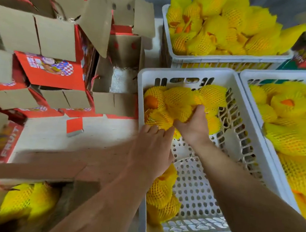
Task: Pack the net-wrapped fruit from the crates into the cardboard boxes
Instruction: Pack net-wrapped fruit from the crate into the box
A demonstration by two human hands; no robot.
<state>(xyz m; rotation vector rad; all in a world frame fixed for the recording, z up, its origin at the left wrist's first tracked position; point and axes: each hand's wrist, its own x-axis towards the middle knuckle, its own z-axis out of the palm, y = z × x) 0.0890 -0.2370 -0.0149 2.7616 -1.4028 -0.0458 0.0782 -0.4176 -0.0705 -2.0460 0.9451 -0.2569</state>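
Reaching down into the near white crate (229, 128), the right hand (193, 124) curls its fingers around a yellow net-wrapped fruit (179, 111) in the heap at the crate's far end. The left hand (151, 148) lies over the crate's left rim, its fingers bent down onto another netted fruit (157, 120) in the same heap; whether they grip it or only touch it I cannot tell. More wrapped fruit (162, 195) lies along the crate's left wall, nearer the person. Two other white crates, one behind (221, 60) and one to the right (248, 77), are piled with netted fruit. An open cardboard box (27, 170) at lower left holds a few wrapped pieces (22, 200). Red printed boxes (50, 71) with open flaps are stacked at left.
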